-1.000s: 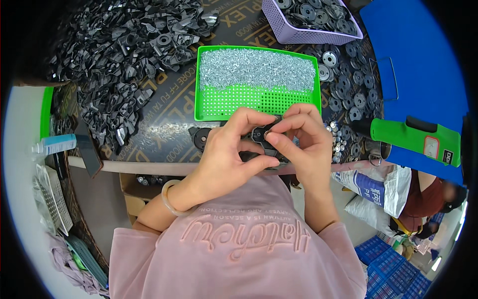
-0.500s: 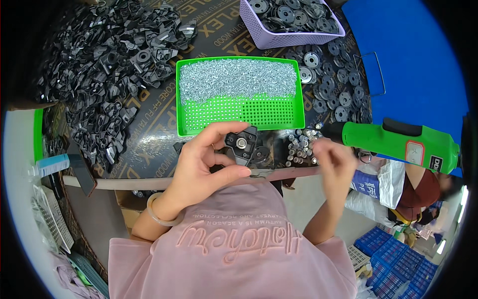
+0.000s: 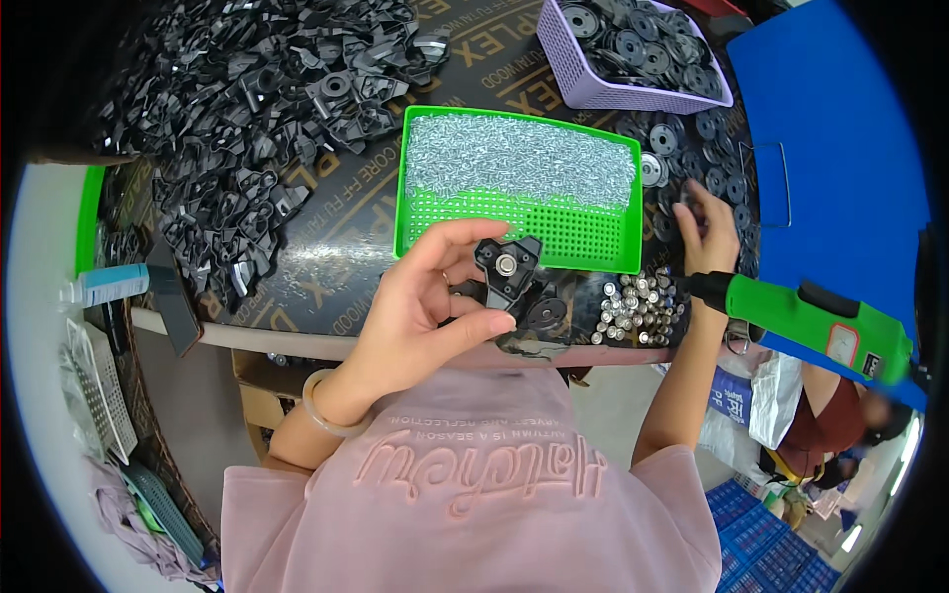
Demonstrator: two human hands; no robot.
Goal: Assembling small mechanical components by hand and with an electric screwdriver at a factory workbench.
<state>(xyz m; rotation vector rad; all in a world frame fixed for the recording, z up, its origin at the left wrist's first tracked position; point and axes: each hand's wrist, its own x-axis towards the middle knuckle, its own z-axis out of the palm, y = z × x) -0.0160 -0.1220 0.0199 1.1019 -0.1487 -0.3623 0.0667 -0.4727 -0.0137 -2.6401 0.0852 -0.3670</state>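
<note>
A black plastic bracket [image 3: 525, 255], three-armed, with a round metal bushing [image 3: 506, 264] in its centre, is held in my left hand [image 3: 420, 292]. My thumb is at its lower edge and my fingers are behind and above it. On the right, my right hand [image 3: 714, 235] reaches over black round discs [image 3: 663, 139] spread on the table, thumb and forefinger apart. Whether its fingertips touch a disc I cannot tell. A pile of small metal bushings [image 3: 638, 308] lies nearer the table edge, beside my right forearm. Just past the bracket rests another black disc [image 3: 545, 312].
A green tray [image 3: 400, 222] of small silver screws stands in the middle. Black plastic parts [image 3: 267, 109] heap at the left. A purple basket [image 3: 643, 96] of discs stands at the back right. A green electric screwdriver [image 3: 791, 314] hangs over my right forearm.
My right hand has moved from the bushing pile up to the loose discs. My left hand still holds the bracket. The whole view has shifted slightly.
</note>
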